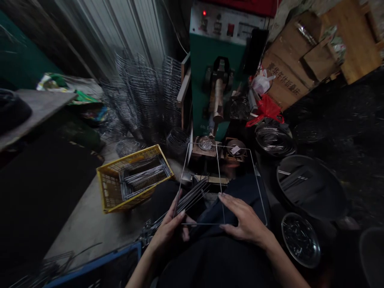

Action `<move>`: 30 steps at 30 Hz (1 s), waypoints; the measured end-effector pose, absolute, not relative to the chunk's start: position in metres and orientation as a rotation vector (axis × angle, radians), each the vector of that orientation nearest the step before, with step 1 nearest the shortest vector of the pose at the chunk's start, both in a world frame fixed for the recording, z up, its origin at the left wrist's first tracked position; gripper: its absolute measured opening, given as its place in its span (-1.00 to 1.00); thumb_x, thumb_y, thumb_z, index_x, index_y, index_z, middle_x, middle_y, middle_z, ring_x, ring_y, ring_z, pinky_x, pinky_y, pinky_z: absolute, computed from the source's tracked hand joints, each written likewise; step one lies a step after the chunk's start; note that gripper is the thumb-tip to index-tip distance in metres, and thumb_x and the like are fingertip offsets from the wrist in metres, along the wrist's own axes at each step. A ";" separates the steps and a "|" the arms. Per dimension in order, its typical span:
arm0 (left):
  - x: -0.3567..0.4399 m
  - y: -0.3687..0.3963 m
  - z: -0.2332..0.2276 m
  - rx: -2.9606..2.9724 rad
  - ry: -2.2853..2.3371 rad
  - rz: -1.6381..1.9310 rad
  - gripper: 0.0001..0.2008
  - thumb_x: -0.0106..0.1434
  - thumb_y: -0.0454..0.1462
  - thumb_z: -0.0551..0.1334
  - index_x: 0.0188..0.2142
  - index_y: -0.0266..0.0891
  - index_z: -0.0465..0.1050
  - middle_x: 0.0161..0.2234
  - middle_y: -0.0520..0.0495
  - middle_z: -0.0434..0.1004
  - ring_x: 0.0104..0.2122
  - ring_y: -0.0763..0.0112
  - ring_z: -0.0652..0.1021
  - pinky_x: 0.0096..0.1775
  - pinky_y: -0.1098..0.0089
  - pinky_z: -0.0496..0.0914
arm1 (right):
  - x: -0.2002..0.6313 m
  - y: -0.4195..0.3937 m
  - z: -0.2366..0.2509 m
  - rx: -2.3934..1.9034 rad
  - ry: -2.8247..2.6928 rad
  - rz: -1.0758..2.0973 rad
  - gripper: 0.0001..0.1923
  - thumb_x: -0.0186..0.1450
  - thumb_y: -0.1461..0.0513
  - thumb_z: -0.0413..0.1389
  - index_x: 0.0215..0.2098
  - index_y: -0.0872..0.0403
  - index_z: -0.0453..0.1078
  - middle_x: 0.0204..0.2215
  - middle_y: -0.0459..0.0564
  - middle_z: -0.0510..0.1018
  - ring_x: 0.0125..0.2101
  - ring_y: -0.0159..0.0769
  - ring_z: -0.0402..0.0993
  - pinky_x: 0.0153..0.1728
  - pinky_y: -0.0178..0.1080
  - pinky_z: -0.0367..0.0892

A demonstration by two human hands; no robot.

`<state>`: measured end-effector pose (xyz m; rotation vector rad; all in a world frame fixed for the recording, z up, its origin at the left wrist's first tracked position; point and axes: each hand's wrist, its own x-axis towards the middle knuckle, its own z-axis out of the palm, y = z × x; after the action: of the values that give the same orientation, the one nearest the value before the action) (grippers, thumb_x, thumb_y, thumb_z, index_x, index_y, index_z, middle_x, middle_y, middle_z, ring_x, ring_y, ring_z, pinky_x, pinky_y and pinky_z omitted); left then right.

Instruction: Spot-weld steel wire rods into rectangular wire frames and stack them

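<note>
A rectangular wire frame [219, 172] with a bar across its middle is held over my lap, its far side at the machine's lower electrode. My left hand [171, 224] grips the left side near the front corner, thumb and fingers around the wire. My right hand [244, 218] pinches the middle bar and the near wire between fingers and thumb. Beside my left hand, a bundle of thin metal rods [193, 196] lies slanted. In front stands a green spot welder [199, 88] with a thick copper-coloured arm [218, 100].
A yellow crate [105, 192] with wire frames stands at left, stacked wire racks [141, 88] behind it. On the right are a big black basin [309, 184], a shiny bowl of small parts [301, 240] and a wire coil [273, 140]. Two small dishes sit by the welder; a cardboard box [282, 80] leans behind.
</note>
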<state>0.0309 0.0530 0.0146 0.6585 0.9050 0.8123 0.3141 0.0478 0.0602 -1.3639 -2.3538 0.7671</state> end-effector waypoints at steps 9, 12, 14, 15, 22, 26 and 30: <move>0.032 0.055 0.012 0.675 0.896 0.830 -0.09 0.31 -0.11 0.19 0.37 -0.06 -0.50 -0.47 -0.11 0.58 -0.69 0.35 0.50 -0.63 0.47 0.33 | 0.314 0.053 0.054 -1.379 -2.377 0.744 -0.16 0.18 0.13 0.24 0.36 0.02 0.03 0.25 0.08 0.26 0.24 -0.12 0.17 0.19 -0.07 0.20; 0.030 0.055 0.009 0.675 0.913 0.838 -0.08 0.31 -0.11 0.19 0.37 -0.08 -0.51 -0.44 -0.15 0.59 -0.68 0.35 0.50 -0.61 0.45 0.35 | 0.331 0.046 0.050 -1.501 -2.361 0.645 -0.21 0.20 0.11 0.22 0.34 0.01 0.08 0.24 0.06 0.28 0.22 -0.09 0.20 0.17 -0.03 0.22; 0.029 0.055 0.007 0.675 0.912 0.839 -0.07 0.30 -0.12 0.20 0.37 -0.08 -0.52 -0.42 -0.16 0.60 -0.68 0.36 0.51 -0.60 0.45 0.35 | 0.344 0.041 0.049 -1.639 -2.306 0.529 -0.26 0.24 0.10 0.19 0.33 0.01 0.10 0.23 0.07 0.30 0.21 -0.06 0.23 0.15 0.00 0.25; 0.029 0.055 0.006 0.675 0.908 0.841 -0.07 0.30 -0.12 0.20 0.37 -0.08 -0.52 -0.42 -0.16 0.60 -0.68 0.36 0.50 -0.61 0.46 0.34 | 0.348 0.040 0.048 -1.698 -2.274 0.475 -0.27 0.25 0.09 0.18 0.33 0.01 0.10 0.23 0.07 0.30 0.20 -0.06 0.24 0.14 0.02 0.25; 0.038 0.057 0.007 0.648 0.876 0.826 -0.08 0.31 -0.14 0.19 0.37 -0.04 -0.52 -0.40 -0.17 0.60 -0.68 0.38 0.50 -0.61 0.47 0.35 | 0.313 0.054 0.052 -1.511 -2.290 0.643 -0.22 0.23 0.12 0.21 0.35 0.04 0.05 0.26 0.08 0.24 0.24 -0.11 0.17 0.20 -0.04 0.19; 0.043 0.054 0.013 0.613 0.868 0.828 -0.06 0.30 -0.14 0.21 0.37 -0.05 -0.53 -0.44 -0.13 0.59 -0.69 0.37 0.50 -0.63 0.48 0.33 | 0.286 0.060 0.052 -1.237 -2.304 0.920 -0.11 0.17 0.10 0.28 0.37 0.01 0.00 0.27 0.08 0.22 0.25 -0.11 0.16 0.21 -0.06 0.17; 0.038 0.051 0.014 0.639 0.885 0.889 -0.13 0.33 -0.16 0.18 0.37 -0.02 -0.46 -0.47 -0.11 0.58 -0.70 0.40 0.48 -0.63 0.50 0.33 | 0.293 0.055 0.049 -1.280 -2.270 0.907 -0.11 0.19 0.17 0.27 0.38 -0.01 -0.04 0.29 0.07 0.17 0.27 -0.13 0.11 0.24 -0.07 0.13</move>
<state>0.0385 0.0510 0.0144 0.6389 0.8850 0.8889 0.2928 0.0549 0.0494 -1.2798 -2.2705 0.9068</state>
